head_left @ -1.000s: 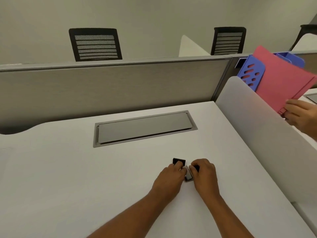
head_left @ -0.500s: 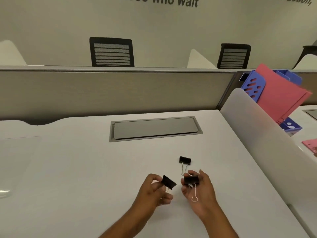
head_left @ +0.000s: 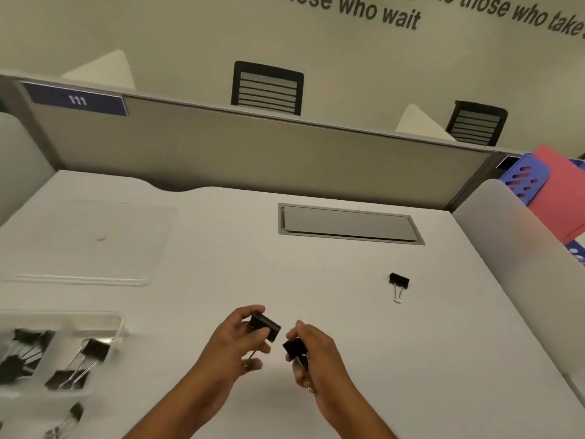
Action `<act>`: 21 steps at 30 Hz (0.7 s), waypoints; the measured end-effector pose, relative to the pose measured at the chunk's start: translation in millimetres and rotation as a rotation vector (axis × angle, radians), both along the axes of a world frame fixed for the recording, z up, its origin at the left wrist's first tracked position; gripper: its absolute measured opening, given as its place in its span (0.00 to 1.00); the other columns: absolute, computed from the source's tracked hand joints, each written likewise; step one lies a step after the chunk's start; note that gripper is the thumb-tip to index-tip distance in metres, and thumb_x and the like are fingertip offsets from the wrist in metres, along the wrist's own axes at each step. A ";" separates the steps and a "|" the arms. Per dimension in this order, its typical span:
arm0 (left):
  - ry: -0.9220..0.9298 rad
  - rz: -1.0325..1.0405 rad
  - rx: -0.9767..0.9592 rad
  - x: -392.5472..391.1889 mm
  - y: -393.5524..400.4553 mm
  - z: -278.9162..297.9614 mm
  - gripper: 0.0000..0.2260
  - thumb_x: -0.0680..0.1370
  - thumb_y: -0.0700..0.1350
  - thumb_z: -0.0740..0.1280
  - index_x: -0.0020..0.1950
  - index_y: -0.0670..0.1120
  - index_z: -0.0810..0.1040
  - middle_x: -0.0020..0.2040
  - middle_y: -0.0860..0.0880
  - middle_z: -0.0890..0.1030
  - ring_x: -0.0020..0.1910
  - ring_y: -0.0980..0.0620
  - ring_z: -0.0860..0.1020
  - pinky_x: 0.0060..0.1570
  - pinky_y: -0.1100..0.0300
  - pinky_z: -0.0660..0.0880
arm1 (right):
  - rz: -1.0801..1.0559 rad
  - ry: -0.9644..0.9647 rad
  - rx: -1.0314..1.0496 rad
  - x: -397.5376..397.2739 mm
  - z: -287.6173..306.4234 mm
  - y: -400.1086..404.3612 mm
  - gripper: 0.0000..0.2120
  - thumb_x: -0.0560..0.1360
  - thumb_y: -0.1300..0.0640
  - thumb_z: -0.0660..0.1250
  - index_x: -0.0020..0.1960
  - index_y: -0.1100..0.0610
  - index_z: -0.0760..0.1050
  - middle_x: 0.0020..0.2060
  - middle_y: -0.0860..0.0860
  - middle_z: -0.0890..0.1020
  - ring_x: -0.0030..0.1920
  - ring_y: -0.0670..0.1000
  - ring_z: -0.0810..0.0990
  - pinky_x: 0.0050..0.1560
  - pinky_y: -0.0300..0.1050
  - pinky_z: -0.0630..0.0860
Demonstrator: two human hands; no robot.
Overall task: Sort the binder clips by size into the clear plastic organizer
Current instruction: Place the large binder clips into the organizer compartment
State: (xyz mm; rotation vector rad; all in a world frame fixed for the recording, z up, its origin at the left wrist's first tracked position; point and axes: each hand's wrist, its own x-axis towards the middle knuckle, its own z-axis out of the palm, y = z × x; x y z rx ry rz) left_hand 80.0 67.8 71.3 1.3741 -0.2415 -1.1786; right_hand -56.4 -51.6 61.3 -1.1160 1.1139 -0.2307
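Only one view is given, taken from the head, angled forward and down across the white desk (head_left: 316, 280). The left hand (head_left: 234, 343) and right hand (head_left: 316, 356) are caught close, low and central. The partition (head_left: 253, 147) is seen far off, the frame tilted; the clear organizer (head_left: 118, 324) is clipped at the near left edge.
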 end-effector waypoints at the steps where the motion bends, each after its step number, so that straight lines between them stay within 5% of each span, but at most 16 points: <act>1: -0.031 0.025 -0.004 11.7 14.3 1.3 0.13 0.82 0.40 0.70 0.64 0.54 0.80 0.52 0.46 0.85 0.46 0.48 0.83 0.49 0.52 0.79 | 0.025 -0.003 -0.025 15.7 4.1 14.1 0.19 0.85 0.46 0.61 0.52 0.61 0.80 0.35 0.55 0.82 0.27 0.52 0.69 0.30 0.42 0.63; 5: -0.115 0.151 -0.023 55.2 71.2 0.4 0.13 0.82 0.41 0.71 0.64 0.53 0.78 0.54 0.46 0.86 0.47 0.46 0.86 0.57 0.48 0.80 | 0.154 -0.029 -0.123 75.9 10.5 67.4 0.15 0.84 0.48 0.64 0.51 0.59 0.81 0.37 0.53 0.83 0.35 0.51 0.72 0.35 0.43 0.69; 10: -0.176 0.401 0.012 99.0 148.5 -3.8 0.10 0.80 0.43 0.74 0.58 0.48 0.77 0.48 0.45 0.88 0.43 0.50 0.86 0.49 0.51 0.78 | 0.351 -0.051 -0.323 140.9 17.7 128.8 0.06 0.82 0.54 0.69 0.52 0.55 0.81 0.43 0.52 0.87 0.37 0.47 0.81 0.41 0.40 0.81; 13: -0.257 0.523 0.097 115.3 197.8 -8.6 0.10 0.77 0.46 0.76 0.55 0.49 0.78 0.44 0.48 0.88 0.41 0.53 0.83 0.45 0.52 0.77 | 0.451 -0.095 -0.414 180.5 19.1 159.8 0.02 0.80 0.58 0.72 0.51 0.57 0.81 0.44 0.53 0.87 0.40 0.52 0.86 0.48 0.50 0.86; 18: -0.325 0.666 0.188 137.6 256.0 -21.3 0.11 0.75 0.42 0.78 0.49 0.49 0.77 0.44 0.47 0.87 0.41 0.50 0.85 0.44 0.51 0.79 | 0.632 -0.045 -0.746 240.4 15.7 198.6 0.03 0.80 0.52 0.72 0.51 0.51 0.81 0.42 0.45 0.86 0.45 0.43 0.85 0.48 0.37 0.80; 21: -0.360 0.689 0.201 149.3 271.8 -29.1 0.11 0.75 0.42 0.79 0.49 0.51 0.77 0.46 0.49 0.87 0.46 0.47 0.86 0.45 0.52 0.79 | 0.784 0.122 -1.015 267.0 3.1 205.8 0.08 0.83 0.47 0.67 0.54 0.50 0.80 0.45 0.46 0.83 0.55 0.48 0.78 0.59 0.46 0.69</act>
